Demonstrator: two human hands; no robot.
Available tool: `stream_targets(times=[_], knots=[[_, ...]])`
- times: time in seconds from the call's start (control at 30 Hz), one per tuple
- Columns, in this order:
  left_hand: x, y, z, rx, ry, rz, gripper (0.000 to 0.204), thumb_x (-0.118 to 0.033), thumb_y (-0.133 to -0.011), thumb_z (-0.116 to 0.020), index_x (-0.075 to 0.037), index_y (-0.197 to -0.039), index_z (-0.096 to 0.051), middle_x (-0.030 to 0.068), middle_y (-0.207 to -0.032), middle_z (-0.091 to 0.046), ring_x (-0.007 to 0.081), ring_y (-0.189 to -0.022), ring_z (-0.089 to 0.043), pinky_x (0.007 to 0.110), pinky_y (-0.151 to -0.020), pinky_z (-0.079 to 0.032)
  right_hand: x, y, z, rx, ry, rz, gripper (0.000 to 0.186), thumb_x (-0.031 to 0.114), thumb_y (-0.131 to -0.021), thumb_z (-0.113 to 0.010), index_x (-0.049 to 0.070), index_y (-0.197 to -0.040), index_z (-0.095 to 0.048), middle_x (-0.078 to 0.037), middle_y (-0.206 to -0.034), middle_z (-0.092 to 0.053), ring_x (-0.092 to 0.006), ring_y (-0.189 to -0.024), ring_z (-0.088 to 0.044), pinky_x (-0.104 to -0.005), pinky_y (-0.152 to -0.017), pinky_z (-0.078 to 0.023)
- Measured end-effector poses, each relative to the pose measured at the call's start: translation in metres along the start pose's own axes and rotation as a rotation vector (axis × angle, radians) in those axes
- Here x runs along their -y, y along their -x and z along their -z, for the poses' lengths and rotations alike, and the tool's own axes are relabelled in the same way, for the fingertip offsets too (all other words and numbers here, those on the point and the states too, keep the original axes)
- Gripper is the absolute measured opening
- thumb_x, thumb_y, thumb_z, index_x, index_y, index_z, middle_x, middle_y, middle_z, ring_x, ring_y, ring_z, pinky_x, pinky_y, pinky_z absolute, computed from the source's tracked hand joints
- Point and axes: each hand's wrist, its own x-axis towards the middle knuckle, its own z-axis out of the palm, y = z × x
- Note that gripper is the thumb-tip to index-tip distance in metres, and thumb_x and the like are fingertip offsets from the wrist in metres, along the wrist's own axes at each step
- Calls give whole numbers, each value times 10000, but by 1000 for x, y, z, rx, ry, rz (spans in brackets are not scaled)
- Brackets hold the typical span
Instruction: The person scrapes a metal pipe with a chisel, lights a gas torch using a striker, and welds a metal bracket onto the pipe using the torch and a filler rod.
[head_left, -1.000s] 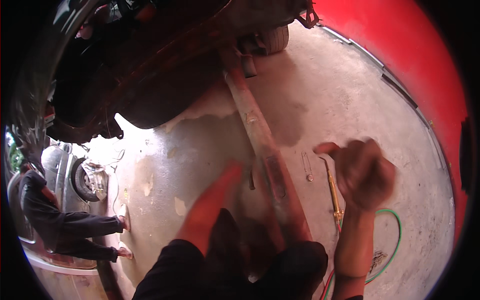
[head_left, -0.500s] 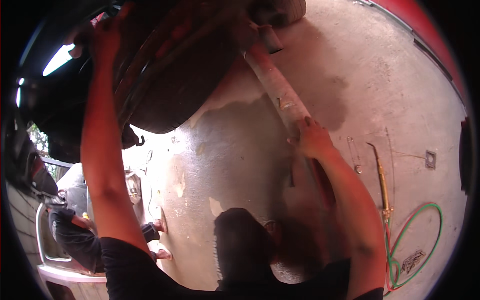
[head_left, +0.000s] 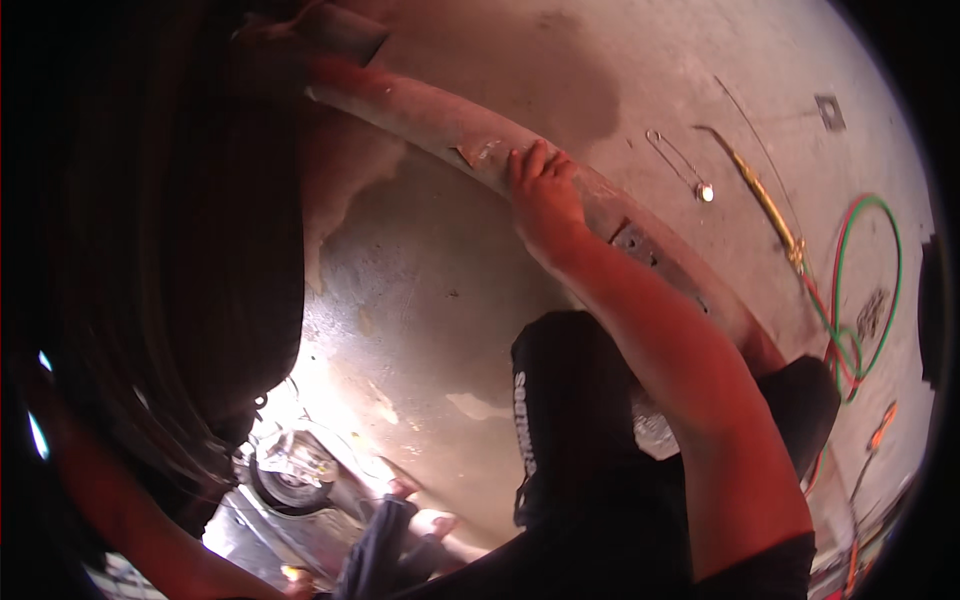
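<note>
My right hand (head_left: 545,195) lies across the long, pale metal beam (head_left: 420,125), its fingers apart and slightly bent on the top surface. A dark recessed strip with holes (head_left: 650,262) runs along the beam beside my wrist. My left forearm (head_left: 130,510) rises into deep shadow at the left, under the dark vehicle body (head_left: 200,250); that hand is lost in the dark. My dark-clothed knee (head_left: 560,390) is below the beam.
On the floor at right lie a brass torch (head_left: 765,205), green and red hoses (head_left: 880,205), a wire loop (head_left: 672,158) and a square metal piece (head_left: 830,112). At bottom, another person's legs (head_left: 385,535) stand near a wheel (head_left: 285,490).
My right hand has come onto the beam and slid further up it. My left arm, raised high earlier, now sits lower left in shadow as the view has swung round.
</note>
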Motion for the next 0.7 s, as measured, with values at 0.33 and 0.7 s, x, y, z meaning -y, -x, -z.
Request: stream_targets(times=[0.33,0.7], knots=[[17,-36,24,-18,22,3,470,-331,-951,-597,-48,-1324,-562,167,-1208,-634,330,-1088,-630,459,-900,-515,2,-10,-4,85,-112,-90,607,223,-971,-490,40,-1538,-375,-317,-1499,-424,-533,-1271,-528,-591,-1047,-415],[-4,-15,30,-80,79,-59,562,-369,-931,-638,-31,-1364,-522,168,-1260,-598,319,-1122,-604,448,-924,-507,-7,-7,-7,12,-203,-135,618,182,-918,-551,41,-1501,-402,-313,-1437,-467,-489,-1184,-587,-539,-998,-472]])
